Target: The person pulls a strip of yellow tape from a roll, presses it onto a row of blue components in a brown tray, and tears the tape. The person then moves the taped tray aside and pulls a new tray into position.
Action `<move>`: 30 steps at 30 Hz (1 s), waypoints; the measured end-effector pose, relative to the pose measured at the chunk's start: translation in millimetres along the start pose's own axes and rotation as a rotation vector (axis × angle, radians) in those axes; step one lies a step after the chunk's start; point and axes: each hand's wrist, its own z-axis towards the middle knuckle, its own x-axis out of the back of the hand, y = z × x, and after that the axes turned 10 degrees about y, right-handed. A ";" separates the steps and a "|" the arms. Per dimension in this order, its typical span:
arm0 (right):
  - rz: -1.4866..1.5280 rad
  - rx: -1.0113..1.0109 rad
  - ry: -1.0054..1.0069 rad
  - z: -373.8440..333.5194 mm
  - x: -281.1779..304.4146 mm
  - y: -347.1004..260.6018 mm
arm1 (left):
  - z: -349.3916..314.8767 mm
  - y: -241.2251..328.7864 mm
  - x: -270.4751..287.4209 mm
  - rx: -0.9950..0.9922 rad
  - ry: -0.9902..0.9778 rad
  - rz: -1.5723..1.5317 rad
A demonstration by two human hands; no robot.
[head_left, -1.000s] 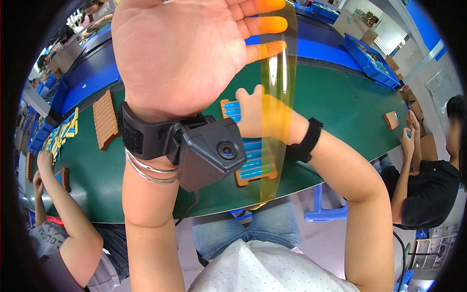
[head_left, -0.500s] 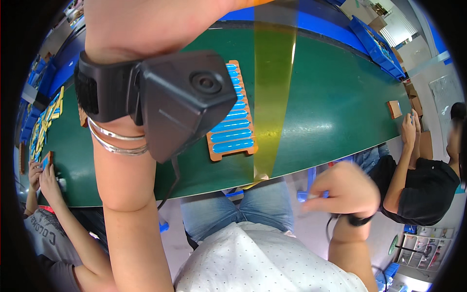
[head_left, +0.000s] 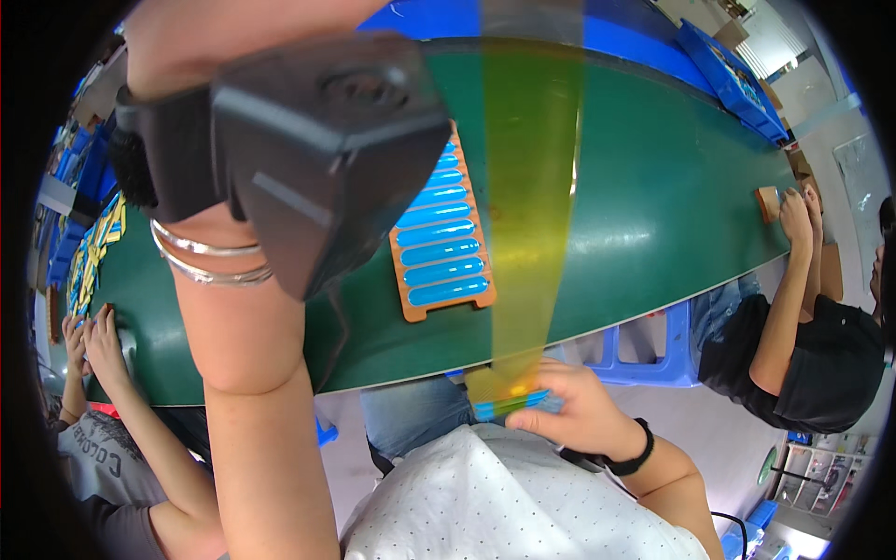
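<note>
Across the upper left reaches my left arm, and my left hand (head_left: pixel 252 33) is cut off by the top edge, so its fingers are hidden. A wide see-through yellow film strip (head_left: pixel 532 187) hangs from the top edge down past the green table's front. At the strip's lower end my right hand (head_left: pixel 583 411) is closed, thumb and fingers round a narrow light-blue piece (head_left: pixel 513 404) overlapped by yellow film. Whether that piece is fixed to the film I cannot tell. On the table lies an orange-brown tray (head_left: pixel 415 315) with several blue rounded cells (head_left: pixel 446 271) in rows.
My left wrist carries a black camera box (head_left: pixel 345 159) that covers part of the tray. The green table (head_left: pixel 653 205) curves across the view. Co-workers' hands (head_left: pixel 103 350) work at left and others (head_left: pixel 798 215) at right. A blue bin (head_left: pixel 733 84) stands back right, beyond yellow-and-blue pieces (head_left: pixel 98 247) at left.
My right hand has come in from the right to the film's lower end and now grips the light-blue piece. My left arm has shifted slightly up and left.
</note>
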 end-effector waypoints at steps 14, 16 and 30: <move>-0.837 0.205 0.121 232.9 12.1 -66.5 | 34.5 5.8 14.0 -0.021 0.226 0.062; -0.824 0.187 -0.019 236.8 -1.3 -75.1 | 30.2 11.3 18.8 -0.026 0.238 0.102; -0.685 0.135 0.046 190.9 8.8 -80.6 | 38.9 -10.7 4.4 -0.138 0.301 0.241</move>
